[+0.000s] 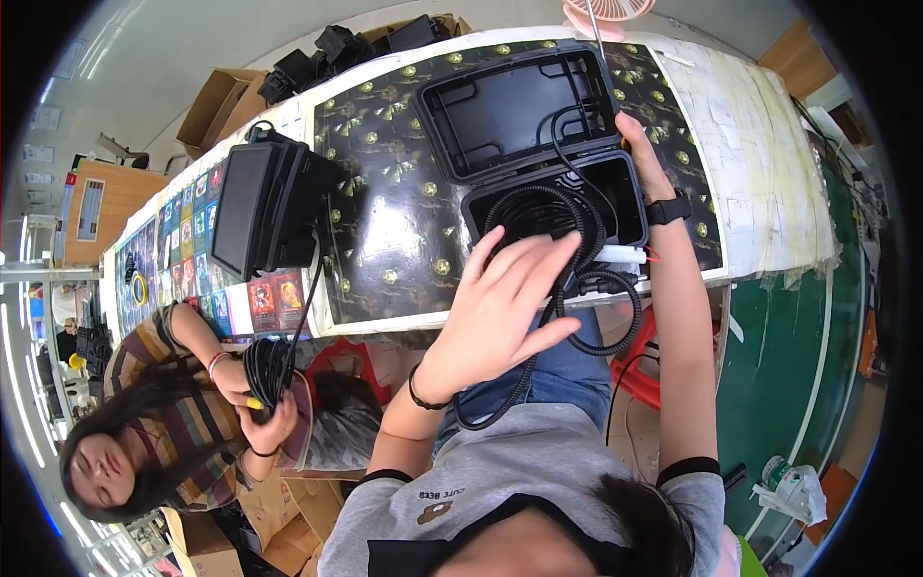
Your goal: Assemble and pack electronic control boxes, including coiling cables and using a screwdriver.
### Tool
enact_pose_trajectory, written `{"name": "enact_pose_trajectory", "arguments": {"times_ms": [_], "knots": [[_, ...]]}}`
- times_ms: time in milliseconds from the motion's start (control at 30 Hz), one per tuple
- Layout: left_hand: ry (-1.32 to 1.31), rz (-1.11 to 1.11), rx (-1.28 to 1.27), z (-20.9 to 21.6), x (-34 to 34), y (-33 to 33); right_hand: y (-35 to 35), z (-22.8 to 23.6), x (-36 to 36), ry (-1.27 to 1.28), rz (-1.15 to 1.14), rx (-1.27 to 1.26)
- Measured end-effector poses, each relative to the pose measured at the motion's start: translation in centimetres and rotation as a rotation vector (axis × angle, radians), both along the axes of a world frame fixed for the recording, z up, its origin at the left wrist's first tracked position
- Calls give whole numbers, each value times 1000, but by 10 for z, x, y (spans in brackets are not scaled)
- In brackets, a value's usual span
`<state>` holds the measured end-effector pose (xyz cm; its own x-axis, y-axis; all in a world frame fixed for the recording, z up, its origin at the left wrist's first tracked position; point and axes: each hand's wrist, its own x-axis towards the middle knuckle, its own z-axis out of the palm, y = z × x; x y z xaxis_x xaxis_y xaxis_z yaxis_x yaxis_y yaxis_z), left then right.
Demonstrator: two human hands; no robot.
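The left hand [500, 313], fingers spread and not gripping, is over the hose [590, 219]: black, ribbed, coiled in the black case [519, 111]. The right hand [646, 159] is at the case's right edge; its grip I cannot tell.

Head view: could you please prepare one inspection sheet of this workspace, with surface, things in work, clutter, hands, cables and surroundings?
Surface: white table, dark patterned mat on it.
Things: black case, open; ribbed cable coiled partly in it; white tube at its near edge.
Clutter: another case to the left; pink fan at the far edge.
Hands: left hand open over the ribbed cable, contact unclear; right hand at the black case's right side.
Cables: ribbed cable hangs past the table's near edge; co-worker holds a cable bundle.
Surroundings: cardboard box, red stool, green floor.
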<state>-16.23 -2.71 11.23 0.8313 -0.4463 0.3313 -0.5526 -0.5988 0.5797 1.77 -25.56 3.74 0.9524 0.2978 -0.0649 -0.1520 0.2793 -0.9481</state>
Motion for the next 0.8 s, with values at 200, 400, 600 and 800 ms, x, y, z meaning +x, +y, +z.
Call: {"name": "enact_pose_trajectory", "arguments": {"times_ms": [200, 400, 600, 800], "knots": [[-52, -81, -32, 4, -3, 0, -1, 6, -10, -94, 36, -21], [-95, 21, -302, 7, -29, 15, -1, 0, -4, -18, 2, -31], [-522, 638, -887, -2, -59, 56, 3, -6, 0, 1, -32, 5], [-340, 888, 543, 1, -32, 93, 1, -1, -5, -40, -54, -8]]}}
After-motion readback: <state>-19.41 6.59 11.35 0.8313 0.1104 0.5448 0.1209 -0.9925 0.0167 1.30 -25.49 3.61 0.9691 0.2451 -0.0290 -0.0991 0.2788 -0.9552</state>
